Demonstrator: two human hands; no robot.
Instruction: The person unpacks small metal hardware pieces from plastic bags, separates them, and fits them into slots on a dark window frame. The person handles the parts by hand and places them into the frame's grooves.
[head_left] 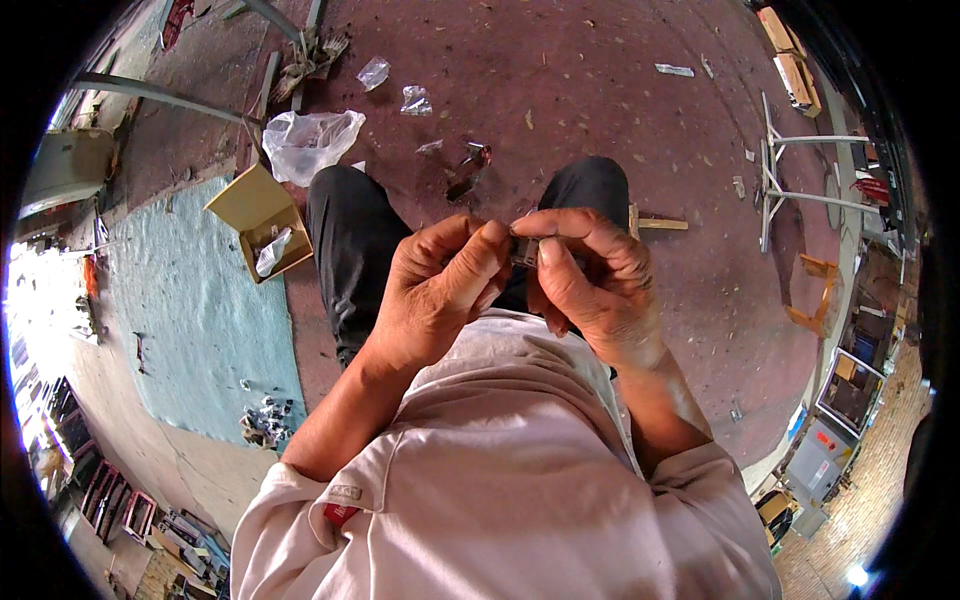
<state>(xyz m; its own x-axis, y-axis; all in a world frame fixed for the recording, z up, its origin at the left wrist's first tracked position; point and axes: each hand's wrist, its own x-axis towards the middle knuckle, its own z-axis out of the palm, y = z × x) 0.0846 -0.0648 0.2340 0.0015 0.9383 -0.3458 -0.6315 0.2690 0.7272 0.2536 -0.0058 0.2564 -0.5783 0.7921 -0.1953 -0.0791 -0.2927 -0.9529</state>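
Observation:
Both hands meet in front of me, above my knees, around a small dark metal piece (524, 251). My left hand (442, 280) pinches at its left side, thumb against the bent index finger. On the other side my right hand (598, 275) grips it between thumb and index finger. The fingertips cover most of the piece, so its kind cannot be made out. Below, on the floor between my knees, lies a small dark and red object (468, 170).
An open cardboard box (262, 225) with a clear plastic bag (272, 252) inside sits left of my knee. Beyond it lie a larger plastic bag (310, 145) and torn wrappers (416, 101). A blue-green mat (195, 310) holds a pile of small metal parts (268, 422). A metal frame (800, 196) stands right.

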